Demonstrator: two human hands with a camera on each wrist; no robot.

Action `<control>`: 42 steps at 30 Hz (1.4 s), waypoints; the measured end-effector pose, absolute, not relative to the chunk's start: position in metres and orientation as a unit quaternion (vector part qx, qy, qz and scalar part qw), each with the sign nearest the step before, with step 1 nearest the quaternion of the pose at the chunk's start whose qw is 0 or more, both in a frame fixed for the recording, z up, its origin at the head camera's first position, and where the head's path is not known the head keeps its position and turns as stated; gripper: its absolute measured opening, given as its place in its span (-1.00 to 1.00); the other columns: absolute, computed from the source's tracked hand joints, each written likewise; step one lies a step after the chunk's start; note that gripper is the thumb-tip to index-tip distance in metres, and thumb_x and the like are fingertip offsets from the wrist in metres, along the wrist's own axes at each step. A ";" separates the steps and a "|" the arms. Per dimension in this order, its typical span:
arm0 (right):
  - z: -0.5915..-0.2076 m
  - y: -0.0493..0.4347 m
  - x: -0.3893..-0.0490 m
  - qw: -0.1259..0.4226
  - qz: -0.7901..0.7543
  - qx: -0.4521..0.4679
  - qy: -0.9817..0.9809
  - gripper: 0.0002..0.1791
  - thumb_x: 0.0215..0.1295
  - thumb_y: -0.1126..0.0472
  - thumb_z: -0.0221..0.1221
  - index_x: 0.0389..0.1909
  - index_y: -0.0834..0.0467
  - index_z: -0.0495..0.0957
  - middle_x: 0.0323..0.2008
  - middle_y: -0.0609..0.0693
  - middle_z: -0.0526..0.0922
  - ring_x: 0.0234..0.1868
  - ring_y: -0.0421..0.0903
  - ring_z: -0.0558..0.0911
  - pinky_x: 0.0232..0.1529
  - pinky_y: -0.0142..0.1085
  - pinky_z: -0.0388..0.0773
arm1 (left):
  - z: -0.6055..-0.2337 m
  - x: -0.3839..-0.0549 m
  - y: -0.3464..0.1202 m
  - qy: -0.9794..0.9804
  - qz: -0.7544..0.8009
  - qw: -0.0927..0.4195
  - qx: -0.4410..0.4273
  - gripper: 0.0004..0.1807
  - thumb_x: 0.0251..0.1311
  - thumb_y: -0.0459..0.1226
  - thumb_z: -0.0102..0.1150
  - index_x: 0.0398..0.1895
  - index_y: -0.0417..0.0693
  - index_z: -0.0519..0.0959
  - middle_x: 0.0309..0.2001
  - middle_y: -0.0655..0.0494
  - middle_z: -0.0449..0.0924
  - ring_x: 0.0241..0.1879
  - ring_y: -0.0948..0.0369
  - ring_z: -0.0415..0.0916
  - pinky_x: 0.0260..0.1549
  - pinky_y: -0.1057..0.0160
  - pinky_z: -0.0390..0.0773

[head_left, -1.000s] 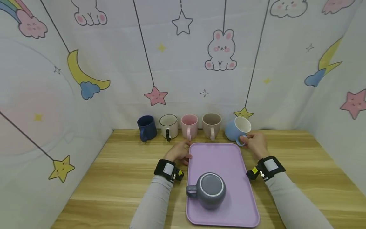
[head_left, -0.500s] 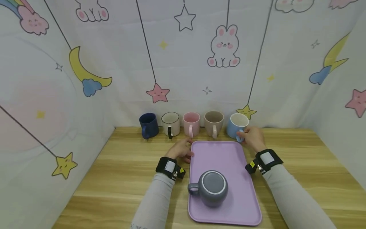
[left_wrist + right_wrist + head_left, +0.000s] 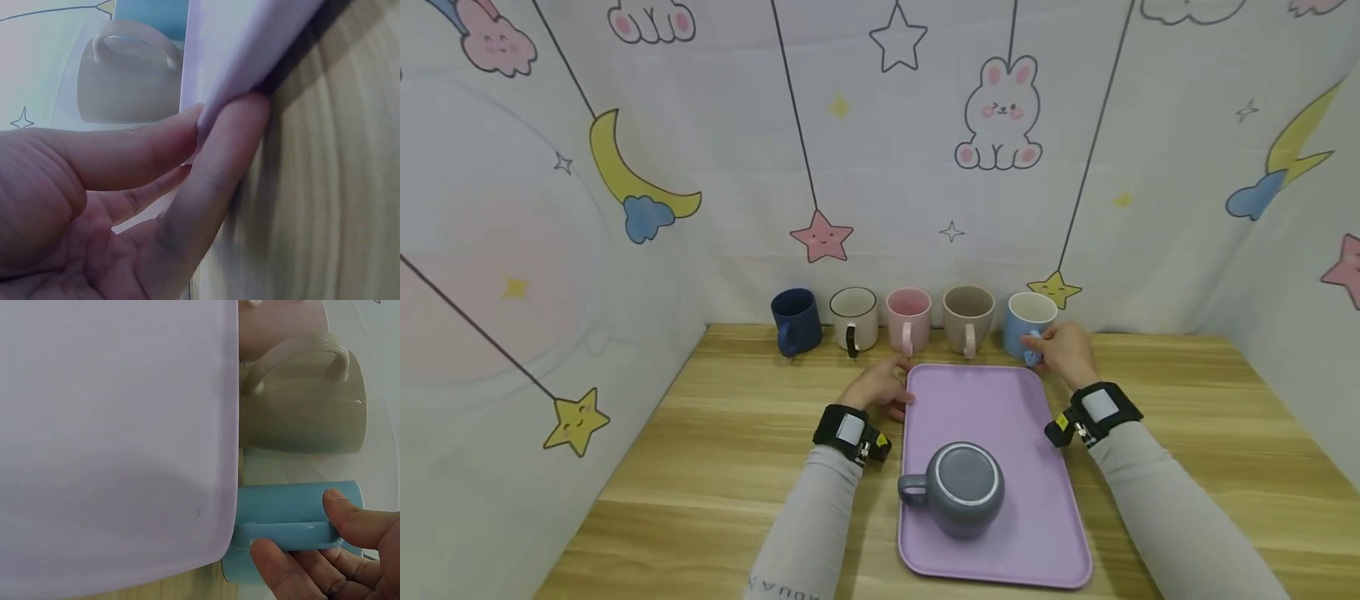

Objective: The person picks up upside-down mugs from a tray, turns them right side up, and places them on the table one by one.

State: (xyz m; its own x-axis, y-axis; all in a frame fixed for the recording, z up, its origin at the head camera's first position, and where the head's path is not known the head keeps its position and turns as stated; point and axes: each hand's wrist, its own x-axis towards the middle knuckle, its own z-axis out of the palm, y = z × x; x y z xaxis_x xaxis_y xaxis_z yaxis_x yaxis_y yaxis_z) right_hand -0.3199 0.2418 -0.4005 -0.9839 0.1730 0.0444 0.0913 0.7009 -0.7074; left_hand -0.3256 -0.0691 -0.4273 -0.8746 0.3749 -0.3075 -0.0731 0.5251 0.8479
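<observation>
My right hand (image 3: 1067, 351) holds the light blue mug (image 3: 1027, 314) by its handle, at the right end of a row of mugs. In the right wrist view, its thumb lies on one side of the blue handle (image 3: 294, 535) and the fingers curl around the other. The mug stands upright on the table. With thumb and index finger, my left hand (image 3: 877, 387) pinches the far-left edge of a lilac tray (image 3: 981, 396); the left wrist view shows the tray rim (image 3: 234, 90) between them. On the tray's near half, a dark grey mug (image 3: 964, 492) sits upside down, handle pointing left.
Along the back wall stand upright a navy mug (image 3: 797, 319), a white mug (image 3: 859, 321) with black rim and handle, a pink mug (image 3: 912, 312) and a beige mug (image 3: 967, 314). Patterned fabric (image 3: 880, 183) encloses the wooden table (image 3: 737, 450) behind and at both sides.
The blue mug has gone from tilted to upright beside the beige mug, my right hand staying on its handle. My left hand keeps its grip on the tray. The head view has shifted slightly.
</observation>
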 end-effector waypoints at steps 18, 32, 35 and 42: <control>-0.392 0.255 -0.304 0.078 0.424 -0.074 -0.899 -0.45 0.34 -0.09 0.14 -0.25 0.41 0.62 -0.39 0.27 0.67 -0.44 0.02 0.70 -0.35 -0.17 0.73 | -0.426 -0.325 -0.067 0.836 0.487 0.233 0.095 -0.38 0.09 -0.55 0.24 0.24 -0.19 0.30 -0.42 -0.14 0.51 -0.50 0.07 0.61 -0.53 0.16 0.73; -0.397 0.260 -0.281 -0.055 0.454 -0.027 -0.889 -0.46 0.43 0.02 0.07 -0.09 0.53 0.49 -0.32 0.36 0.63 -0.40 0.14 0.69 -0.38 -0.10 0.74 | -0.428 -0.326 -0.067 0.839 0.483 0.232 0.091 -0.40 0.09 -0.55 0.24 0.23 -0.20 0.30 -0.45 -0.12 0.52 -0.53 0.08 0.59 -0.55 0.16 0.73; -0.401 0.260 -0.279 -0.079 0.452 -0.017 -0.888 -0.48 0.42 0.04 0.08 -0.08 0.52 0.48 -0.35 0.34 0.63 -0.42 0.13 0.69 -0.39 -0.10 0.74 | -0.428 -0.326 -0.068 0.837 0.486 0.234 0.090 -0.40 0.10 -0.55 0.22 0.23 -0.21 0.30 -0.46 -0.11 0.51 -0.53 0.09 0.59 -0.56 0.17 0.73; -0.413 0.260 -0.275 -0.110 0.450 -0.010 -0.886 -0.52 0.34 0.16 0.17 0.07 0.47 0.41 -0.32 0.28 0.60 -0.51 0.05 0.67 -0.48 -0.13 0.73 | -0.429 -0.327 -0.068 0.840 0.480 0.235 0.090 -0.40 0.10 -0.53 0.24 0.23 -0.18 0.30 -0.45 -0.11 0.52 -0.52 0.09 0.59 -0.55 0.17 0.73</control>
State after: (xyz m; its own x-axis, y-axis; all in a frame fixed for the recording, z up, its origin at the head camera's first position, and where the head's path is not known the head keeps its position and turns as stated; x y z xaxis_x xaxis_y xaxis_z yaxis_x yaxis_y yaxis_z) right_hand -0.2750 0.2602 -0.4132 -0.9757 -0.0810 -0.2035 0.1167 0.5941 -0.7959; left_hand -0.3267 -0.0679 -0.4294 -0.8730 0.3769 -0.3094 -0.0755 0.5224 0.8494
